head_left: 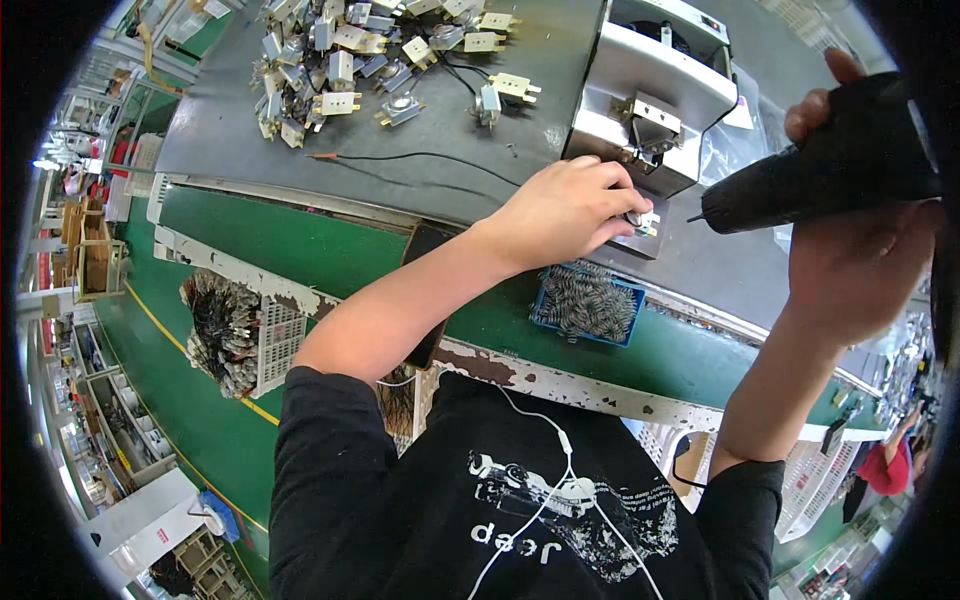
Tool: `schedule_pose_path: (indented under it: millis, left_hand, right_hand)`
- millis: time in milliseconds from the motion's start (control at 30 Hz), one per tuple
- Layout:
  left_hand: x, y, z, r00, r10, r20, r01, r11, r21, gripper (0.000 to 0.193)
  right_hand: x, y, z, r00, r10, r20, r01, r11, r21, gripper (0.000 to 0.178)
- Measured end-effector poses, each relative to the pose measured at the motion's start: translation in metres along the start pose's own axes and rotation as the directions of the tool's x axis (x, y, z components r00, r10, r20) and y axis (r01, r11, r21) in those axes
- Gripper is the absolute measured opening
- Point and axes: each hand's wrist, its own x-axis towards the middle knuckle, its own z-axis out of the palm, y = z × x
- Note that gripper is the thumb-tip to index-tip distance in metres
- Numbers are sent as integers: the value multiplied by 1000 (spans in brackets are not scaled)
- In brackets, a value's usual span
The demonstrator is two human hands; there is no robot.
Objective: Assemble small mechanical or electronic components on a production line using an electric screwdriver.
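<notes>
Black driver (795, 185) is clamped in the right grip (855, 260); left grip (575, 212) pinches a small part (646, 221), likely steadying it.

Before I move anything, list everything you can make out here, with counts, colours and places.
Bench: one, dark grey, upper middle
Block-shaped parts: dozens, grey and cream, heaped upper left
Loose wire: one, black, below the heap
Machine: one, silver, upper right of centre
Small part: one, pale, before the machine
Driver-like tool: one, black, upper right
Tray: one, blue, bench's near edge
Springs: many, grey, inside the tray
Crate: one, white, left
Co-worker's sleeve: one, red, far right
Left hand: one, bare, at the small part
Right hand: one, bare, holding the driver-like tool
</notes>
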Motion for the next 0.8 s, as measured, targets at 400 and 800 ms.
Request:
schedule_pose_path:
  millis: [400, 800]
  left_hand:
    - [-3, 1, 2, 998, -54, 20, 54, 998, 31, 25]
    - [-2, -2, 3, 999, -35, 18, 35, 999, 16, 25]
  right_hand:
    - [-16, 26, 64, 944, 122, -308, -102, 992, 79, 83]
    - [-10, 39, 58, 981, 185, -60, -177, 976, 124, 81]
